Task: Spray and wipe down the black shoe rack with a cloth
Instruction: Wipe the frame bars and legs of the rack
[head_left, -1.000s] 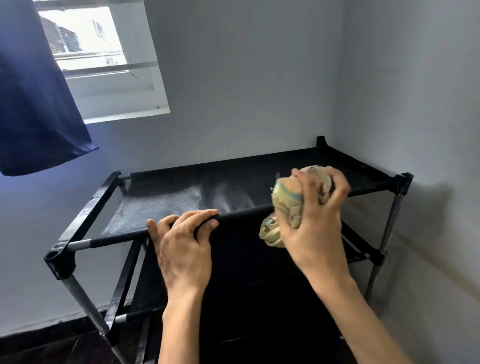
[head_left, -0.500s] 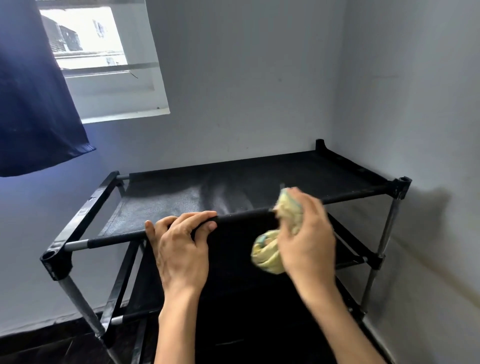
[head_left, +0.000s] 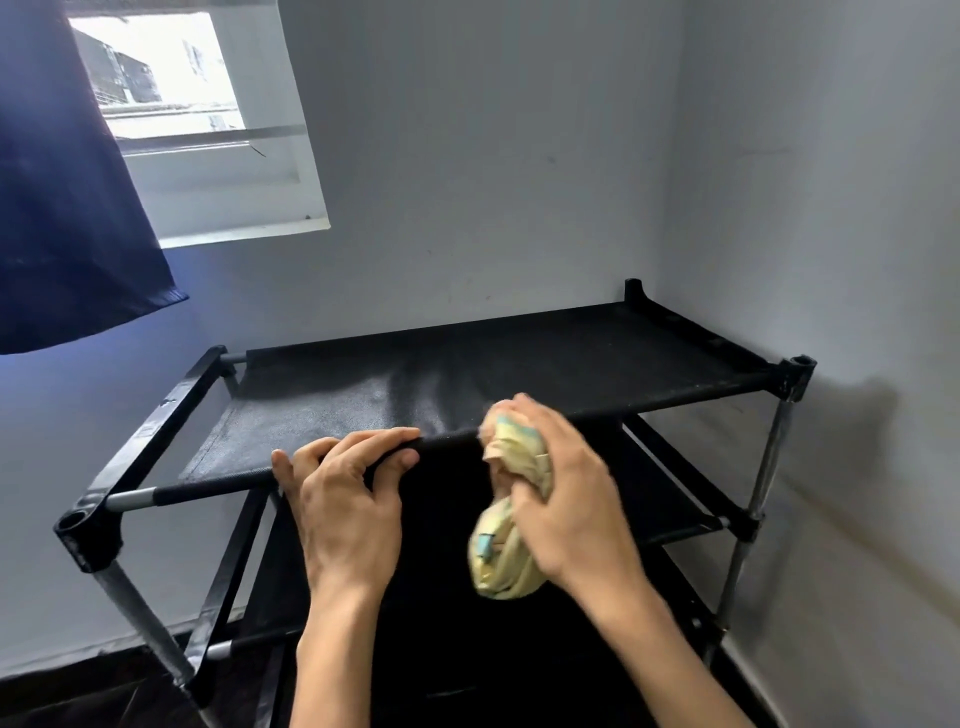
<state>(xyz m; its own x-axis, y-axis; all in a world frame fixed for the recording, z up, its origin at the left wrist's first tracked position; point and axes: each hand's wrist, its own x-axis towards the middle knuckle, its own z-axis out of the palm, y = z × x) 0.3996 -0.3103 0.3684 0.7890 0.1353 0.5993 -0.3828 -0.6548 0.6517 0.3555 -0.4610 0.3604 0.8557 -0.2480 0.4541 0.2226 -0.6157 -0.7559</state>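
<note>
Head view, looking down: two bare forearms reach in from the bottom edge toward a black shoe rack (head_left: 519, 364) set in the corner of a grey-walled room. At left, the left hand (head_left: 345, 506) grips the front rail (head_left: 208, 486) of the top tier, fingers curled over the bar and thumb out to the left. Just beside it, the right hand (head_left: 563, 496) clutches a bunched pale yellow cloth (head_left: 506, 564) with a small blue mark, fingers wrapped round the wad; the top of the cloth presses against the same front rail, and a loose end hangs below the hand in front of the dark lower tiers. The right hand is slightly blurred. Beyond the hands, the top tier's black fabric stretches back to the rear rail, with a lighter, greyish patch near its middle. A lower shelf (head_left: 670, 512) shows at right, between silver posts (head_left: 769, 467) and black corner joints. Behind the rack, the rear wall (head_left: 467, 182) meets the side wall at right. Farther up at left, a bright window (head_left: 182, 104) sits partly behind a hanging dark blue curtain (head_left: 62, 208).
</note>
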